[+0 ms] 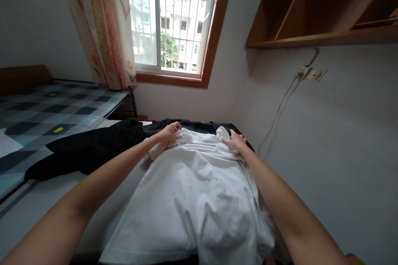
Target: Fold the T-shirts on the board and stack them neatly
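Observation:
A white shirt (199,190) lies spread on a white tabletop (93,215), its lower hem toward me and its far end gathered into folds. At the far left of those folds, my left hand (169,133) has its fingers bent around the fabric. Opposite it, my right hand (236,141) grips the bunched cloth at the far right, thumb toward the middle. Fingertips of both hands are partly hidden by fabric. Just beyond the shirt, a black garment (102,143) stretches along the back of the table and out to the left.
To the left is a bed with a checked mat (77,109). A patterned curtain (108,29) hangs beside a barred window (180,25). On the right, a cord (276,116) runs down the wall from a socket (311,73), under a wooden shelf (311,37).

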Demonstrator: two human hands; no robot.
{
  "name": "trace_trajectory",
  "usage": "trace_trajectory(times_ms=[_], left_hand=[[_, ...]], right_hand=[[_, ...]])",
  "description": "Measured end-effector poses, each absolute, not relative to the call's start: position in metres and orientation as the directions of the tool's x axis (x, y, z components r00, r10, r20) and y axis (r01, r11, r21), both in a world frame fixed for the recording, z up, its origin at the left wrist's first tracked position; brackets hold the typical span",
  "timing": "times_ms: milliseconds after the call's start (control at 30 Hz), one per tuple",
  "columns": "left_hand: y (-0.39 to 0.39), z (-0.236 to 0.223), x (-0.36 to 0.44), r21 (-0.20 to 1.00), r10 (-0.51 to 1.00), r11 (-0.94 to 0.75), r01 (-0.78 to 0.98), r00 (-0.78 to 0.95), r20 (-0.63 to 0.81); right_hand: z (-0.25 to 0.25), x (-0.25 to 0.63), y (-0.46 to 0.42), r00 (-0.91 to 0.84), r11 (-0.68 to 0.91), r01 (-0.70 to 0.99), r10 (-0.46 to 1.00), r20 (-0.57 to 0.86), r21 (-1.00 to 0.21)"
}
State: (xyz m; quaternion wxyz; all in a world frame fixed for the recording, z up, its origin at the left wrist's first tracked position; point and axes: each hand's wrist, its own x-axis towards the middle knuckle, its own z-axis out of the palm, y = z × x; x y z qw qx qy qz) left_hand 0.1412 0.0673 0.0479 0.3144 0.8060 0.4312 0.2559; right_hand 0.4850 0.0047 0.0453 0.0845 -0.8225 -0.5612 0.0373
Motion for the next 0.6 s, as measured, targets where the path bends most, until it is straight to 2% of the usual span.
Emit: trace_trajectory(times_ms=[67,133,233,300,400,533,600], left_hand=[[0.067,0.051,0.137,0.783,0.831,-0.441,0.439,0.529,0.172],[0.067,0.056,0.132,0.797,0.826,-0.447,0.406,0.529,0.194],[0.066,0.063,0.123,0.774,0.86,-0.407,0.486,0.49,0.144],[0.062,0.065,0.119,0.718,0.875,-0.375,0.587,0.479,0.065],[0.05,0.068,0.117,0.618,0.859,-0.377,0.69,0.51,-0.046],[0.029,0.075,0.12,0.444,0.819,-0.46,0.769,0.561,-0.124],[0.022,0.077,0.123,0.33,0.78,-0.554,0.764,0.615,-0.117]], right_hand=[[0.045,0.492,0.006,0.334,-0.299,0.909,0.939,0.078,-0.291],[0.051,0.503,0.006,0.308,-0.22,0.858,0.943,0.123,-0.465],[0.067,0.528,0.0,0.322,-0.081,0.689,0.924,0.205,-0.72],[0.077,0.551,-0.01,0.347,-0.036,0.598,0.912,0.218,-0.801],[0.083,0.585,-0.034,0.343,-0.111,0.635,0.927,0.15,-0.764],[0.082,0.614,-0.067,0.142,-0.15,0.838,0.988,-0.055,-0.524],[0.086,0.614,-0.076,0.102,-0.123,0.907,0.992,-0.075,-0.402]])
